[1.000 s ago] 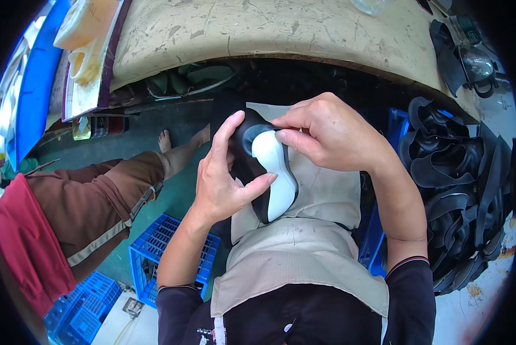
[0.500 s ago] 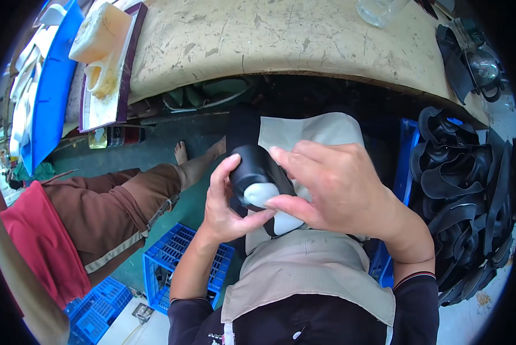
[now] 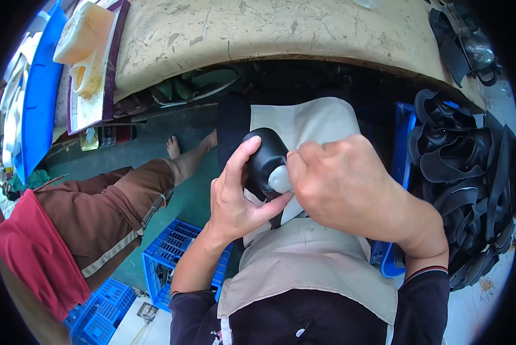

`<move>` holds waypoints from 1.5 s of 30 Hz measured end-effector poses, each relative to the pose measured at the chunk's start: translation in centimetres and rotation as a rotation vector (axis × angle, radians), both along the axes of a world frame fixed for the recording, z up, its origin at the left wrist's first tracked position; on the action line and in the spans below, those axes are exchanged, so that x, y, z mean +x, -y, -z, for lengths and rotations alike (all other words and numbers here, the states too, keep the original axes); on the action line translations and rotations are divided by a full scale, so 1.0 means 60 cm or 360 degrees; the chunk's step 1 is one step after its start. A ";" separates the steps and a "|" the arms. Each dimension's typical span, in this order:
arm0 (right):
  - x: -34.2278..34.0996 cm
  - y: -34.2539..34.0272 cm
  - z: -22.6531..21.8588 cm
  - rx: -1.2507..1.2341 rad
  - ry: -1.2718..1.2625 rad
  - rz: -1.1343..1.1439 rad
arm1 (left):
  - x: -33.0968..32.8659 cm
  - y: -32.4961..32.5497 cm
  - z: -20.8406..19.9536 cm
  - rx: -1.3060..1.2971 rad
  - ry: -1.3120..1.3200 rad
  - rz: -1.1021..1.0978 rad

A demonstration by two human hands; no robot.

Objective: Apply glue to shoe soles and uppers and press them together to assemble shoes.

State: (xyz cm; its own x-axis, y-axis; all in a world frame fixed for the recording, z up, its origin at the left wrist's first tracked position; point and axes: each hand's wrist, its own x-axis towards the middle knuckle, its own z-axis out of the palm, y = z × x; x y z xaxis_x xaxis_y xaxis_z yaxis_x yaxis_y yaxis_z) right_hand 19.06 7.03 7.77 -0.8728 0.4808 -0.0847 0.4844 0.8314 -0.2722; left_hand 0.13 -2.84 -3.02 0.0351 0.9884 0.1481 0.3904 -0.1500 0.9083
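A smooth black shoe upper (image 3: pixel 268 150) with a rounded end is held above my lap. From its near opening pokes a pale, rounded last (image 3: pixel 280 179). My left hand (image 3: pixel 235 192) grips the upper from the left, thumb below and fingertips on its top. Against the right side of the opening, my right hand (image 3: pixel 341 184) is closed with fingers curled in. Whatever it pinches there is hidden behind the knuckles. A light strip or sole edge shows under the shoe, partly covered by my hands.
A beige worktable (image 3: pixel 258 31) runs across the front. Black uppers (image 3: pixel 462 155) are heaped beside a blue crate (image 3: pixel 404 138) on the right. On the left are a glue-stained container (image 3: pixel 84 34), a blue tray (image 3: pixel 41 100), another person's leg (image 3: pixel 106 213) and a blue crate (image 3: pixel 174 247).
My right hand has curled from a spread thumb-and-finger hold into a closed grip at the opening. The shoe has shifted slightly right and tilted in my left hand.
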 end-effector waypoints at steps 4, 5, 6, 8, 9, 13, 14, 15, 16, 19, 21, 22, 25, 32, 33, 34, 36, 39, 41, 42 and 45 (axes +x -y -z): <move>0.016 -0.003 0.011 -0.0115 -0.0230 0.0197 | -0.010 -0.008 -0.001 0.0085 -0.0010 0.0069; 0.018 -0.004 0.011 -0.0116 -0.0223 0.0207 | -0.009 -0.006 -0.002 0.0083 -0.0003 0.0079; 0.018 -0.010 0.011 -0.0172 -0.0187 0.0178 | -0.008 -0.005 -0.003 0.0067 -0.0004 0.0085; 0.019 -0.024 0.013 -0.0285 -0.0117 0.0120 | -0.008 -0.002 -0.005 0.0035 -0.0007 0.0097; 0.019 -0.025 0.012 -0.0341 -0.0082 0.0091 | -0.007 0.000 -0.007 0.0020 -0.0009 0.0103; -0.006 -0.020 -0.009 -0.0097 0.0064 -0.0016 | -0.014 -0.015 -0.012 -0.0143 0.0090 0.0094; -0.011 -0.020 -0.010 -0.0015 0.0112 -0.0055 | -0.017 -0.018 -0.011 -0.0196 0.0124 0.0087; -0.010 -0.019 -0.007 -0.0010 0.0110 -0.0067 | -0.024 -0.018 -0.008 -0.0192 0.0123 0.0074; -0.001 -0.021 0.002 -0.0421 -0.0097 0.0093 | -0.034 -0.018 -0.002 -0.0203 0.0225 0.0155; 0.027 -0.032 0.040 -0.1647 -0.0708 0.0599 | -0.059 -0.015 0.012 -0.0228 0.0539 0.0421; 0.024 -0.048 0.092 -0.1721 -0.1071 0.0721 | -0.064 -0.015 0.011 -0.0236 0.0588 0.0453; 0.014 -0.046 0.116 -0.1715 -0.1073 0.0725 | -0.066 -0.017 0.014 -0.0254 0.0637 0.0484; -0.020 -0.045 0.148 -0.2052 -0.1243 0.0690 | -0.070 -0.012 0.016 -0.0298 0.0737 0.0515; -0.053 -0.049 0.116 -0.1994 -0.0731 0.0519 | -0.081 -0.020 0.035 -0.0279 0.0682 0.0606; -0.056 -0.042 0.107 -0.1845 -0.0653 0.0537 | -0.082 -0.018 0.035 -0.0294 0.0660 0.0611; -0.059 -0.035 0.104 -0.1695 -0.0577 0.0554 | -0.084 -0.014 0.037 -0.0308 0.0636 0.0618; -0.061 -0.026 0.122 -0.1814 -0.0693 0.0598 | -0.089 -0.008 0.043 -0.0367 0.0692 0.0573; -0.054 -0.024 0.148 -0.2169 -0.1021 0.0742 | -0.088 -0.006 0.051 -0.0542 0.0887 0.0437; -0.053 -0.028 0.153 -0.2174 -0.1015 0.0697 | -0.091 -0.007 0.050 -0.0522 0.0868 0.0453; -0.053 -0.032 0.155 -0.2170 -0.1008 0.0661 | -0.093 -0.009 0.049 -0.0499 0.0854 0.0478; -0.062 -0.026 0.162 -0.2174 -0.0998 0.0581 | -0.098 -0.006 0.055 -0.0463 0.0820 0.0519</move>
State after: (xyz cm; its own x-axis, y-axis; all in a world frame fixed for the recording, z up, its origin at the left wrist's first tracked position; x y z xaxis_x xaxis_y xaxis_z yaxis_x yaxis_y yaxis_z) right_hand 15.35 8.59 -1.95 -0.7914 0.5327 -0.2998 0.1206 -0.3449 -0.9309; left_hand -5.73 -2.48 -6.33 0.3343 0.9414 -0.0446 -0.1273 0.0920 0.9876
